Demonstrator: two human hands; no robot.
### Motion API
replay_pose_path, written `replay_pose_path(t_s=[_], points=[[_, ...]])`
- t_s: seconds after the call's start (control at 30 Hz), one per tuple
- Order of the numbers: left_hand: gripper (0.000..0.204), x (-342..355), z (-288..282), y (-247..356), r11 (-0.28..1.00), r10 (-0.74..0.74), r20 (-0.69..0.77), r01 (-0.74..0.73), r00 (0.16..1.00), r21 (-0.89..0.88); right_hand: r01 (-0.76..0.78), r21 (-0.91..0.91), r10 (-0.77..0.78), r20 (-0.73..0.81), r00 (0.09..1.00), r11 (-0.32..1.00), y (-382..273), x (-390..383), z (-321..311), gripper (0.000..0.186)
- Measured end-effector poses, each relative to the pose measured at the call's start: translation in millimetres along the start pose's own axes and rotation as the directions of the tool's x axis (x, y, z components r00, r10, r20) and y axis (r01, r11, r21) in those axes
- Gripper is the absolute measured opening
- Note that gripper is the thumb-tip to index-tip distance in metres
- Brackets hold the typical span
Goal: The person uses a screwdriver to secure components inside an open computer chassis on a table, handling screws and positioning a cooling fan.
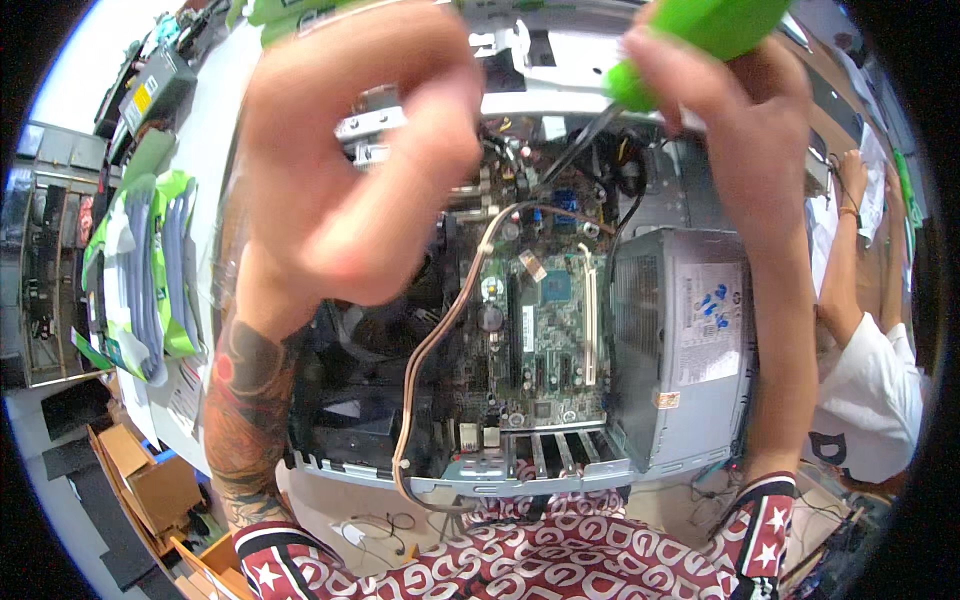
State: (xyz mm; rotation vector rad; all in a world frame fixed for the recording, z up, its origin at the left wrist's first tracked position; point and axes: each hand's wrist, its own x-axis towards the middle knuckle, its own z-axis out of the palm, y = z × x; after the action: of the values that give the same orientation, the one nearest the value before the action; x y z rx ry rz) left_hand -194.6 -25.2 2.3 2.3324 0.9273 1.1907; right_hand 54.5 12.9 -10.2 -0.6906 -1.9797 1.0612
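Note:
My right hand [745, 110] is closed round the green handle of a screwdriver [715, 28]. Its dark metal shaft slants down and left over an opened desktop computer case [680, 380]; where the tip ends is hard to make out. Inside the case lies a green motherboard [545, 340] with slots and a blue chip. My left hand [370, 160], blurred and close to the camera, hangs above the case's left part with its fingers curled toward the thumb. Whatever may be between those fingertips cannot be seen. A brown cable [432, 335] loops across the board and over the near edge.
Green-and-white packages [150, 270] stand at the left of the white table [225, 90], with a grey box [158, 90] farther back. Cardboard boxes [150, 480] are on the lower left. At right, another person's arm [845, 250] and white sleeve come close.

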Motion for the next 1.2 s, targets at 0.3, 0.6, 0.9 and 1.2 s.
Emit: replay_pose_path(t_s=[0.3, 0.6, 0.9, 1.2], points=[[0.006, -13, 42, 16, 0.822, -0.179, 0.575, -0.201, 0.798, 0.533, 0.441, 0.274, -0.110, -0.735, 0.669, 0.855, 44, -42, -47, 0.020], [0.007, -1, 71, 28, 0.635, -0.315, 0.566, -0.274, 0.762, 0.722, 0.167, 0.117, 0.016, -0.860, 0.510, 0.979, 59, -47, -13, 0.014], [0.007, -7, 84, 35, 0.706, -0.299, 0.417, -0.095, 0.858, 0.701, 0.463, 0.431, 0.118, -0.817, 0.565, 0.774, 58, -44, -20, 0.016], [0.012, 53, 65, 92, 0.832, -0.292, 0.264, 0.108, 0.919, 0.545, 0.399, 0.448, 0.209, -0.831, 0.515, 0.801, 57, -42, -13, 0.020]])
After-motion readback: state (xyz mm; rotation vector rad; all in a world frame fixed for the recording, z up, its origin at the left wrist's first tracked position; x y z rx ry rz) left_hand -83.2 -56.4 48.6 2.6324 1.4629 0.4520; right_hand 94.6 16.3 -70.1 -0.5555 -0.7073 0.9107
